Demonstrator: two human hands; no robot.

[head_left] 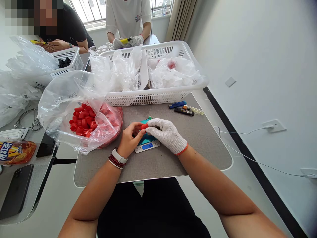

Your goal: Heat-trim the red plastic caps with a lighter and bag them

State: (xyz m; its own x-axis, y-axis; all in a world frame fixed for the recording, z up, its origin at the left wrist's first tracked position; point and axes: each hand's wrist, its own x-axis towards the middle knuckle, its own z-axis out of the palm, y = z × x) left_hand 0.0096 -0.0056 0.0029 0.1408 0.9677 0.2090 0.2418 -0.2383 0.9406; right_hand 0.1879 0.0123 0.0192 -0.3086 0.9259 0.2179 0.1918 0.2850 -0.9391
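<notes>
A small red plastic piece (144,126) is held at the fingertips of both hands, above a small digital scale (151,144) with a lit blue display. My left hand (130,138) is bare, with a watch and bracelets at the wrist, and its thumb and fingers close on the piece. My right hand (167,133) wears a white knitted glove with a red cuff and pinches the piece from the other side. Beneath the hands lies a teal item (145,141) on the scale, partly hidden. Left of them, an open clear bag (59,99) holds several hollow red pieces (84,120).
Lighters (184,111) lie at the table's right. Behind stands a white basket (148,98) with plastic bags. A phone (17,190) and a drink bottle (27,152) lie on the left table. Across, gloved hands (128,41) and another person's bare hands (58,45) hold yellow items.
</notes>
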